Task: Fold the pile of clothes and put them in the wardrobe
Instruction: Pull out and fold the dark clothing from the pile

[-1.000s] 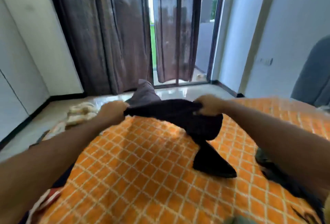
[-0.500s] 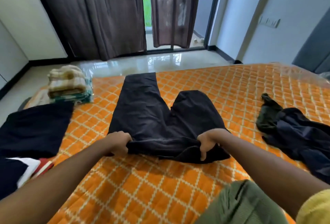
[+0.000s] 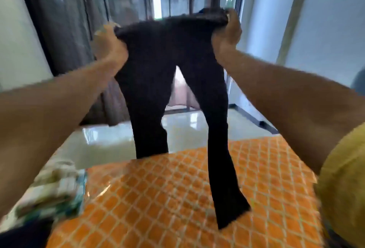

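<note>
A pair of black trousers [image 3: 158, 65] hangs in the air by its waistband, both legs dangling straight down. My left hand [image 3: 107, 45] grips the waistband's left end. My right hand [image 3: 227, 34] grips the right end, a little higher. The right leg's hem reaches the orange quilted bed cover [image 3: 158, 198]; the left leg's hem hangs at the bed's far edge. The frame is motion-blurred.
A stack of folded cream and green cloth [image 3: 53, 188] lies at the bed's left edge, with dark fabric [image 3: 25, 236] at the bottom left corner. Dark curtains [image 3: 65, 30] and a glass door stand beyond a glossy floor [image 3: 110, 141]. White walls flank both sides.
The trousers lay flat on the bed half a second ago; both hands have lifted them high by the waistband, so the legs hang down. The camera has tilted up.
</note>
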